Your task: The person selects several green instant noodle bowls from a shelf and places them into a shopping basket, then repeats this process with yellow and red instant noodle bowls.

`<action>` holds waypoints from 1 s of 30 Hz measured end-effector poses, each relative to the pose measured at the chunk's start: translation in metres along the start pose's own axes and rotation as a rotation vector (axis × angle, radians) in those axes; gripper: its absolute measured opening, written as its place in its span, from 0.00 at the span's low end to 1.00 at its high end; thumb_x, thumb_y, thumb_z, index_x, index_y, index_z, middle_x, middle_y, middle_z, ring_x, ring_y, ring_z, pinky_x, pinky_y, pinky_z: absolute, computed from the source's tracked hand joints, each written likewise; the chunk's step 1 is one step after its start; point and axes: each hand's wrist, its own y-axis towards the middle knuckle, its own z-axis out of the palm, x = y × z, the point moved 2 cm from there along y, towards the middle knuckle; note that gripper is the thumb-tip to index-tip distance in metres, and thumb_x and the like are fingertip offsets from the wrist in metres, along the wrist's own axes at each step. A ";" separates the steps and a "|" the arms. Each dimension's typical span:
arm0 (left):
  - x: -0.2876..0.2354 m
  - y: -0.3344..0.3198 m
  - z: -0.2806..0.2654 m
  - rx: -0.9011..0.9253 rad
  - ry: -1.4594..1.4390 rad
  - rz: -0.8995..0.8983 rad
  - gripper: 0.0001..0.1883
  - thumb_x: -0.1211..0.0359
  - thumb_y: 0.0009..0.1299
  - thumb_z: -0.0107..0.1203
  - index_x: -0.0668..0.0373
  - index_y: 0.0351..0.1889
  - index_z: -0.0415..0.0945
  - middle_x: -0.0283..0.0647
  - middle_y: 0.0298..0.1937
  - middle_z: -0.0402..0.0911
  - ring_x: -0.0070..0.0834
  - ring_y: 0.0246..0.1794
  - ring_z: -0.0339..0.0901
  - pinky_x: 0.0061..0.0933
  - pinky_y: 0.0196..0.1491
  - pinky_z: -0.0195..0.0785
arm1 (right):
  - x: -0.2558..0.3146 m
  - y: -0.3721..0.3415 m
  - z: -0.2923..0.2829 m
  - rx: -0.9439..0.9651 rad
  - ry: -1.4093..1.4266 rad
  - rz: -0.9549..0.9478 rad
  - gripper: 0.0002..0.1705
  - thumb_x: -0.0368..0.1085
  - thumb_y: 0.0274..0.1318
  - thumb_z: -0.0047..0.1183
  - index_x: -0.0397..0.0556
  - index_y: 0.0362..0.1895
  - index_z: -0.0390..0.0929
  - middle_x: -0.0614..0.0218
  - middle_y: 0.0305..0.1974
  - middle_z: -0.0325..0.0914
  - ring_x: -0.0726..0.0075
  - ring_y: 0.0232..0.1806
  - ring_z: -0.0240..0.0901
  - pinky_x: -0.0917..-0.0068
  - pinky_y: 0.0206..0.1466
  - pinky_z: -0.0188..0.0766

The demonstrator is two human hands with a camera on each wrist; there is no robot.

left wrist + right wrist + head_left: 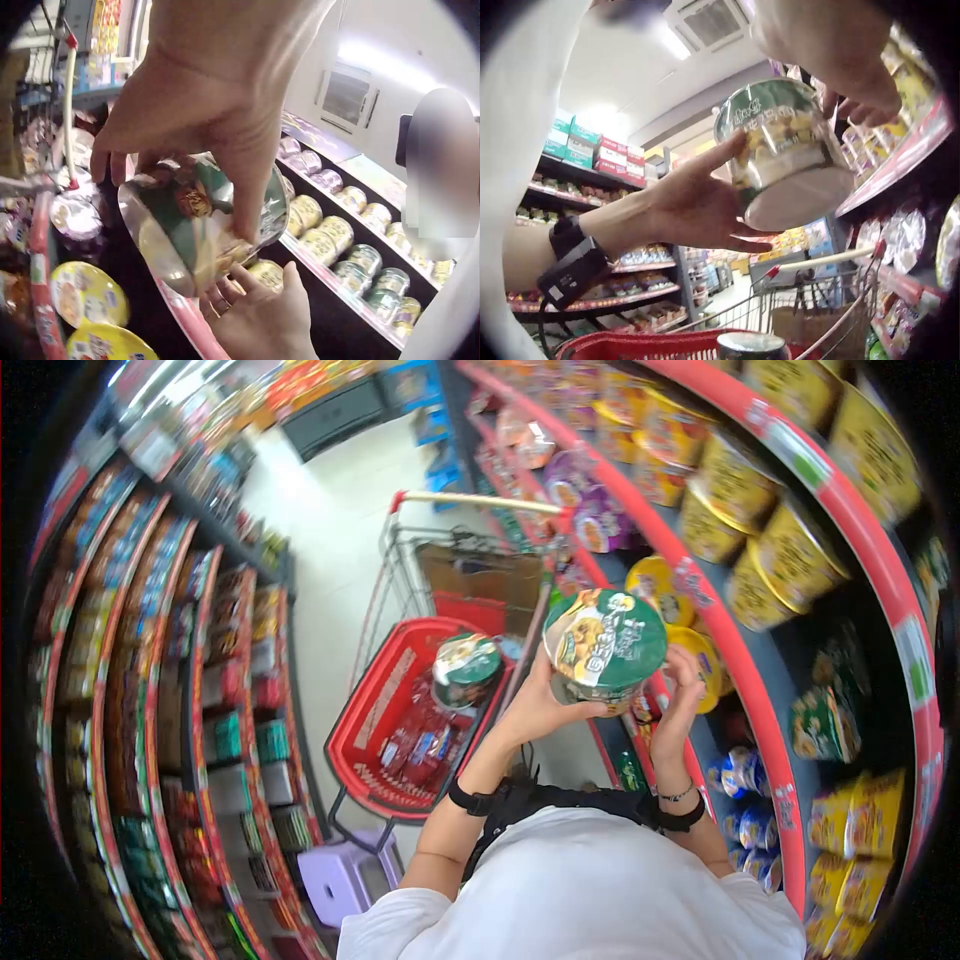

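A green-lidded instant noodle bowl (605, 639) is held up in front of the torso. My left hand (543, 705) grips its side, thumb along the near wall and fingers round the far side. In the left wrist view the left hand (202, 112) spans the bowl (196, 225) from above. My right hand (678, 705) is beside the bowl's right side, fingers loosely extended; in the left wrist view this hand (262, 315) wears a ring. A red shopping basket (350, 755) holds another green-lidded noodle bowl (467, 670) and red-toned packages (428, 752).
A wire shopping cart (480, 500) stands beyond the basket. To the right, red-edged shelves (735, 635) carry yellow noodle tubs (790, 565) and purple bowls (600, 520). A lilac stool (335, 880) is below the basket. More stocked shelves (150, 660) line the left side of the aisle.
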 end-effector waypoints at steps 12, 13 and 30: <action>0.098 -0.155 -0.155 -0.491 -0.092 -0.541 0.47 0.62 0.59 0.67 0.56 0.72 0.48 0.52 0.61 0.65 0.42 0.56 0.70 0.39 0.52 0.70 | -0.121 -0.078 0.207 0.891 -0.026 0.458 0.31 0.38 0.60 0.56 0.38 0.64 0.63 0.59 0.49 0.60 0.70 0.41 0.75 0.75 0.39 0.76; 0.091 -0.157 -0.159 -0.588 -0.299 -0.614 0.41 0.64 0.65 0.61 0.54 0.72 0.47 0.50 0.60 0.68 0.39 0.50 0.77 0.35 0.43 0.78 | -0.105 -0.074 0.221 0.952 0.006 0.576 0.31 0.36 0.61 0.54 0.37 0.65 0.61 0.58 0.52 0.63 0.68 0.47 0.75 0.73 0.45 0.76; 0.220 -0.150 -0.181 -0.943 -0.400 -0.908 0.34 0.72 0.70 0.48 0.45 0.71 0.44 0.50 0.65 0.60 0.51 0.57 0.69 0.51 0.43 0.75 | -0.120 -0.082 0.202 0.839 0.195 0.736 0.19 0.37 0.62 0.53 0.41 0.54 0.72 0.62 0.47 0.78 0.72 0.45 0.76 0.75 0.48 0.72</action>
